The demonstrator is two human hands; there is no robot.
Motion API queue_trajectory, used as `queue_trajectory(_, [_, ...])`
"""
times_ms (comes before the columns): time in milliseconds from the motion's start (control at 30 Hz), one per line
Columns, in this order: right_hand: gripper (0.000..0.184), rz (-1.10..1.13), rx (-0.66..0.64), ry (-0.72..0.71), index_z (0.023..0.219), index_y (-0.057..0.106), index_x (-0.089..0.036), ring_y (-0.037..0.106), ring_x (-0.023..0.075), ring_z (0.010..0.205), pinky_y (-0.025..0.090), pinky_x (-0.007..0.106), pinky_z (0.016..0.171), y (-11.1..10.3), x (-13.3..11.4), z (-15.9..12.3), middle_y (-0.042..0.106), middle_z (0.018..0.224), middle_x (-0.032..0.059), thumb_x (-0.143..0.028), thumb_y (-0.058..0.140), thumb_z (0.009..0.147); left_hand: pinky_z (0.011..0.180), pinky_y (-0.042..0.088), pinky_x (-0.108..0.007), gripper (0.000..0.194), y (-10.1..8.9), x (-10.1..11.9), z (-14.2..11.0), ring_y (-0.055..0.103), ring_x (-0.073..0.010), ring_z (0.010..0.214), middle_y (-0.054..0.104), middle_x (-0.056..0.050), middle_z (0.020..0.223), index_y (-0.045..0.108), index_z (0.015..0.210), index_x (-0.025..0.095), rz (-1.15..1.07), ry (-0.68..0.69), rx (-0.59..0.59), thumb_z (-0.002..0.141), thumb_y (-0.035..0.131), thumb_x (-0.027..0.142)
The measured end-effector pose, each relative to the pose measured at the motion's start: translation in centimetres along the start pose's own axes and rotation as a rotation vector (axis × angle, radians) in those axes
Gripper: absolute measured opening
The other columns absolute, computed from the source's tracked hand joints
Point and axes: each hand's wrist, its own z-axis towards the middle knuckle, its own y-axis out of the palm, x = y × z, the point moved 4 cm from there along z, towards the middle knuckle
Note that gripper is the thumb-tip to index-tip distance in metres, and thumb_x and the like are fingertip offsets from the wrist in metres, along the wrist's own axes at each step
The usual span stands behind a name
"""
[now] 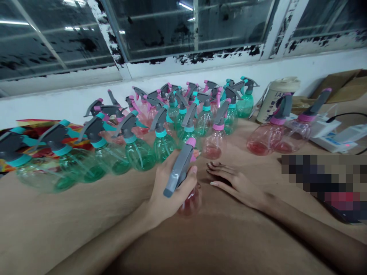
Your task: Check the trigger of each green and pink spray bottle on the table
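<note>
My left hand (172, 187) is wrapped round the neck of a pink spray bottle (190, 204), which stands on the table in front of me. Its grey trigger head has a pink nozzle that points away from me. To the right, my right hand (232, 181) rests on the tabletop with its fingers stretched out and holds nothing. Just beyond the hands stands another pink spray bottle (214, 147) with a little red liquid inside. A green spray bottle (140, 154) is in the row to the left of my left hand.
Several more green and pink spray bottles crowd the back of the table (86, 229). Two pink bottles (265, 137) stand at right, near a cream cup (275, 99), a white power strip (329, 137) and cardboard (341, 86). A pixelated dark flat object (323, 187) lies at far right.
</note>
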Motion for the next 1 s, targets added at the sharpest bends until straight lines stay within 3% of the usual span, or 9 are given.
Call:
queue_trajectory(67, [0.042,-0.006,0.000,0.003,0.127,0.054,-0.025,0.046,0.0231,0.126,0.037,0.048,0.107,0.00,-0.05,0.02,0.057,0.131,0.0056,-0.045,0.046,0.091,0.054,0.043,-0.028,0.005,-0.08,0.25,0.08,0.053,-0.0153,0.060,0.051,0.003,0.065,0.052,0.081,0.024,0.042,0.038,0.005,0.079,0.054,0.020])
queue_trajectory(200, [0.041,-0.008,0.016,0.018,0.125,0.056,-0.024,0.047,0.0232,0.126,0.037,0.046,0.107,0.00,-0.11,0.01,0.057,0.131,0.0056,-0.045,0.047,0.090,0.057,0.045,-0.027,0.012,-0.30,0.77,0.13,0.055,-0.0130,0.060,0.055,0.002,0.069,0.046,0.069,0.023,0.054,0.084,-0.011,0.079,0.051,0.017])
queue_trajectory(300, [0.041,0.000,0.022,0.014,0.125,0.056,-0.024,0.047,0.0235,0.125,0.037,0.047,0.107,0.05,-0.09,-0.01,0.058,0.130,0.0057,-0.045,0.047,0.090,0.063,0.047,-0.028,0.008,-0.41,0.84,-0.05,0.059,-0.0143,0.069,0.060,-0.001,0.078,0.051,0.073,0.021,0.059,0.045,-0.027,0.082,0.050,0.020])
queue_trajectory(500, [0.043,0.003,0.013,0.021,0.125,0.056,-0.021,0.046,0.0234,0.126,0.036,0.048,0.107,0.10,-0.15,-0.02,0.057,0.130,0.0071,-0.045,0.046,0.091,0.053,0.043,-0.025,0.009,-0.29,0.64,-0.41,0.051,-0.0111,0.054,0.051,0.004,0.065,0.049,0.077,0.021,0.029,-0.010,-0.075,0.083,0.052,0.026])
queue_trajectory(700, [0.042,-0.005,0.003,0.027,0.124,0.056,-0.020,0.045,0.0225,0.127,0.035,0.046,0.108,0.06,-0.34,0.01,0.057,0.131,0.0073,-0.045,0.046,0.091,0.057,0.044,-0.026,0.009,-0.05,0.38,0.00,0.054,-0.0124,0.062,0.055,0.002,0.075,0.052,0.089,0.021,-0.004,0.003,-0.086,0.084,0.055,0.028])
queue_trajectory(867, [0.043,-0.010,0.011,0.031,0.125,0.056,-0.020,0.045,0.0226,0.127,0.036,0.046,0.108,0.15,-0.39,-0.01,0.057,0.131,0.0076,-0.045,0.046,0.091,0.060,0.045,-0.029,0.009,-0.16,0.34,-0.15,0.052,-0.0141,0.062,0.049,0.003,0.069,0.048,0.078,0.022,0.048,0.031,-0.042,0.082,0.054,0.028])
queue_trajectory(1000, [0.046,-0.032,0.011,0.047,0.126,0.054,-0.019,0.044,0.0232,0.127,0.035,0.047,0.108,0.22,-0.50,-0.07,0.056,0.132,0.0084,-0.047,0.047,0.090,0.063,0.047,-0.031,0.009,-0.18,0.15,-0.32,0.056,-0.0159,0.066,0.054,0.001,0.073,0.048,0.079,0.023,0.057,0.021,-0.042,0.082,0.052,0.030])
